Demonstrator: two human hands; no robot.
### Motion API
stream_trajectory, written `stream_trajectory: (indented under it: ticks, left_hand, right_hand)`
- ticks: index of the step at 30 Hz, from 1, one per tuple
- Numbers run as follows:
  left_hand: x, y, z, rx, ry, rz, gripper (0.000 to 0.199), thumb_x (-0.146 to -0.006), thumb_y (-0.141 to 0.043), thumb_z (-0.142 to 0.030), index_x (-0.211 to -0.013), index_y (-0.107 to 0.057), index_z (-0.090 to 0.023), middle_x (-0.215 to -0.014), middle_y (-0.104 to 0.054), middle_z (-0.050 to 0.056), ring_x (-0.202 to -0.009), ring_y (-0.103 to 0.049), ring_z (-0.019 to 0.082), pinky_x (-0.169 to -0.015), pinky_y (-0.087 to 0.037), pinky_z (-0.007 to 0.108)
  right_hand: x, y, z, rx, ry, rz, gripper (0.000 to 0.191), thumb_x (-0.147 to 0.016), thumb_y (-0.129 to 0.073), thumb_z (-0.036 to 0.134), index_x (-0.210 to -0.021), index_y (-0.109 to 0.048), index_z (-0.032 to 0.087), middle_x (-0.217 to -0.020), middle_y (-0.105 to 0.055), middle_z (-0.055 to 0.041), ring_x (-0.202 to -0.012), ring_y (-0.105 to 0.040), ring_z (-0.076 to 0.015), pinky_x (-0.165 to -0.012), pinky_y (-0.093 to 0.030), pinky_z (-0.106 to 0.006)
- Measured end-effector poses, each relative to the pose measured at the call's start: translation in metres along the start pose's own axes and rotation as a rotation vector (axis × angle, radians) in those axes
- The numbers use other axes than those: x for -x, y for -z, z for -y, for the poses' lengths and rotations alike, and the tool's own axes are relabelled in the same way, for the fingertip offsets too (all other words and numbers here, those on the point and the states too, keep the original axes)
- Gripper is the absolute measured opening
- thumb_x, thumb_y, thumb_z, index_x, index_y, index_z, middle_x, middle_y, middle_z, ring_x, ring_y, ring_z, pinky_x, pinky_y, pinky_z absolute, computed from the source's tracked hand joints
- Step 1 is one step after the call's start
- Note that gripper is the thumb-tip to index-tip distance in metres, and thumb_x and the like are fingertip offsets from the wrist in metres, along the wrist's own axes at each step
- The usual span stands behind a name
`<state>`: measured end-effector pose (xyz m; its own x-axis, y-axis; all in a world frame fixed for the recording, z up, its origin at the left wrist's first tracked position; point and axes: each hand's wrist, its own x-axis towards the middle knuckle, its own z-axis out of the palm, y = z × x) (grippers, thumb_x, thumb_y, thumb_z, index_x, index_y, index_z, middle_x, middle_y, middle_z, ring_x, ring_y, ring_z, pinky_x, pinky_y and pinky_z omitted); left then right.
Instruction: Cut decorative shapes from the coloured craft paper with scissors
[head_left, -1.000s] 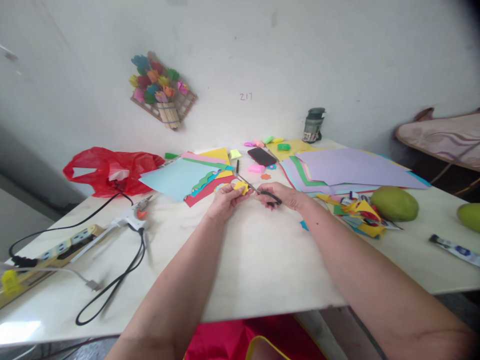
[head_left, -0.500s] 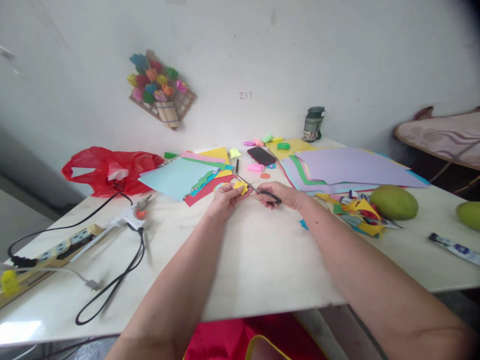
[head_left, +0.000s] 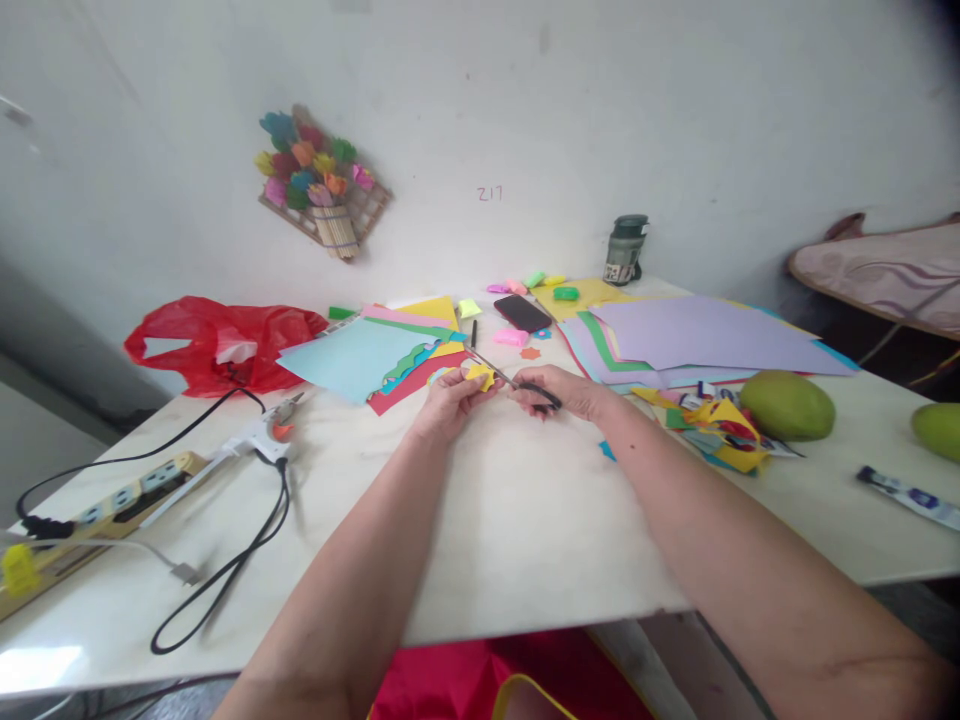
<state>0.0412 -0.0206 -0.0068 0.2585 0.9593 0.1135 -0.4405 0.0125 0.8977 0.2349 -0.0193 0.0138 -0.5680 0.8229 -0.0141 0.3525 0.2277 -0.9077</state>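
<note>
My left hand [head_left: 451,396] pinches a small piece of yellow paper [head_left: 480,375] above the middle of the table. Around the black handles of a pair of scissors [head_left: 538,393] my right hand [head_left: 559,388] is closed. The blades point up and left, right beside the yellow paper; whether they touch it I cannot tell. Just behind my hands lie an orange paper flower [head_left: 530,353], a blue paper flower [head_left: 541,333] and a pink packet [head_left: 511,338]. Sheets of red paper [head_left: 409,385] and light blue paper [head_left: 352,358] lie beyond my left hand.
Stacked coloured paper [head_left: 697,335], paper scraps [head_left: 724,430] and a green mango-like fruit [head_left: 787,405] are on the right. A phone [head_left: 523,313] and a bottle [head_left: 626,250] stand farther back. Leftward are a red plastic bag [head_left: 217,340], a glue gun [head_left: 262,432] and a power strip [head_left: 124,500].
Almost nothing differs. Both hands keep nearly the same place, with the yellow paper and the scissors still held; the view has shifted very slightly.
</note>
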Motion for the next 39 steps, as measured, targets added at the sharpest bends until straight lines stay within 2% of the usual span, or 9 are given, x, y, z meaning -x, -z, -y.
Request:
stream_trajectory:
  ticks: [19, 30, 39]
  left_hand:
    - [0.000, 0.000, 0.000, 0.009, -0.002, 0.010, 0.017, -0.063, -0.071, -0.017, -0.077, -0.066, -0.009, -0.088, -0.068, 0.009, -0.088, -0.064, 0.020, -0.090, -0.047, 0.033]
    - [-0.002, 0.003, 0.003, -0.025, 0.012, -0.010, 0.018, -0.065, -0.070, -0.017, -0.080, -0.067, -0.008, -0.085, -0.069, 0.010, -0.079, -0.065, 0.017, -0.085, -0.049, 0.030]
    - [-0.003, 0.004, 0.004, -0.046, -0.003, -0.005, 0.022, -0.063, -0.071, -0.020, -0.082, -0.066, -0.008, -0.084, -0.069, 0.010, -0.078, -0.066, 0.017, -0.079, -0.050, 0.027]
  right_hand:
    - [-0.006, -0.001, -0.011, -0.019, 0.008, -0.031, 0.024, -0.072, -0.061, 0.037, -0.081, -0.055, 0.016, -0.054, -0.051, 0.0030, -0.042, -0.046, -0.0070, -0.036, -0.033, -0.018]
    - [-0.009, -0.002, -0.016, -0.018, 0.016, 0.004, 0.026, -0.072, -0.062, 0.038, -0.082, -0.055, 0.015, -0.056, -0.050, 0.0037, -0.043, -0.046, -0.0063, -0.036, -0.032, -0.017]
    - [-0.004, -0.002, -0.005, 0.040, -0.017, -0.004, 0.025, -0.074, -0.058, 0.040, -0.076, -0.052, 0.016, -0.052, -0.052, 0.0033, -0.039, -0.044, -0.0057, -0.034, -0.028, -0.017]
